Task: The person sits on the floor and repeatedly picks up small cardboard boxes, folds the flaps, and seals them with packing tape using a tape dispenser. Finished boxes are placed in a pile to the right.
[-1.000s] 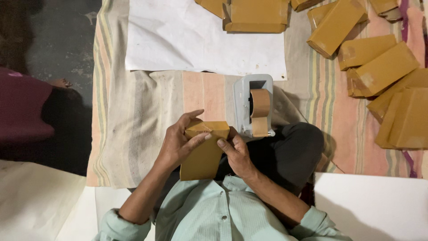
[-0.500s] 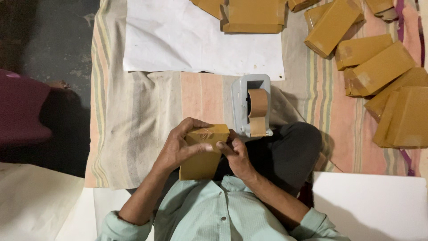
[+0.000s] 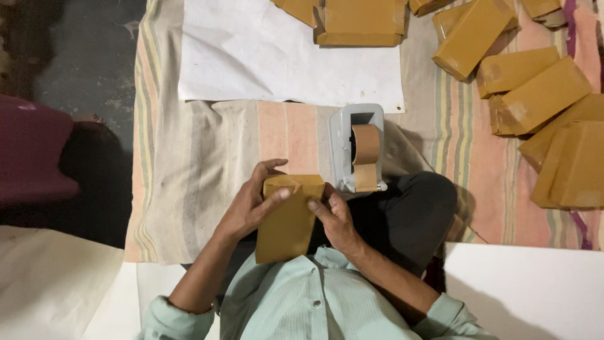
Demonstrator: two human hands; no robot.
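A striped cloth (image 3: 189, 182) in faded pink, beige and grey is spread over a dark floor (image 3: 94, 69), and a white sheet (image 3: 264, 56) is laid across its far part. A grey tape dispenser (image 3: 357, 148) with a brown roll is set upright on the cloth, just beyond the hands. Many brown wrapped packets (image 3: 541, 94) are scattered at the far right. A maroon object (image 3: 31, 151) is seen at the left edge.

A brown packet (image 3: 286, 220) is held upright over the lap, close to the chest. The left hand (image 3: 248, 204) is closed around its left side, thumb pressed on the front. The right hand (image 3: 336, 220) is curled against its right edge, fingertips on the folded top.
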